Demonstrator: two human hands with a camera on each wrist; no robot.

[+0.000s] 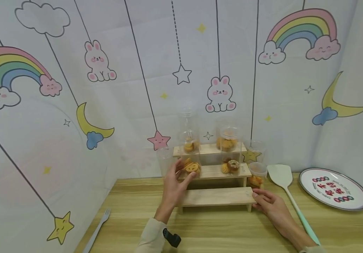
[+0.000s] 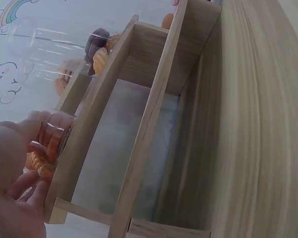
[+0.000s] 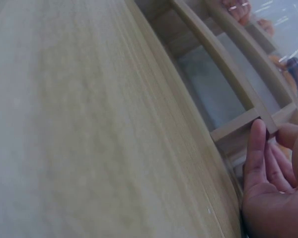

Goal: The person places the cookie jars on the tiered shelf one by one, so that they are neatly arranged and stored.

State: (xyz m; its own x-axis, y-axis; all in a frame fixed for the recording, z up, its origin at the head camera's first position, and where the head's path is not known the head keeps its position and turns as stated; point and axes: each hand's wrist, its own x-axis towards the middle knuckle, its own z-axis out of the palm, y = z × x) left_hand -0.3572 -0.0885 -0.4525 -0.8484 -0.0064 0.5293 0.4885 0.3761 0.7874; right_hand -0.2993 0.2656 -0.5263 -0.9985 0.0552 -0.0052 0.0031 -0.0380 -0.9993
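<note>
A three-step wooden display stand (image 1: 216, 196) is on the table against the cloth backdrop. On its middle step, at the left, my left hand (image 1: 174, 184) grips the lower part of a clear jar (image 1: 195, 154) of cookies, thumb in front. My right hand (image 1: 271, 207) pinches the right end of the lowest step; in the right wrist view its fingertips (image 3: 259, 130) are at the board's corner. Another clear jar (image 1: 230, 149) with cookies stands at the right of the middle step. Behind, the top step (image 1: 208, 149) bears more clear jars. The lowest step's top is bare.
An empty-looking clear jar (image 1: 164, 158) is left of the stand. Right of it are a jar with orange snacks (image 1: 257, 175), a spatula (image 1: 280, 175) with a green handle and a printed plate (image 1: 356, 200). A grey fork (image 1: 97, 230) lies at the table's left edge.
</note>
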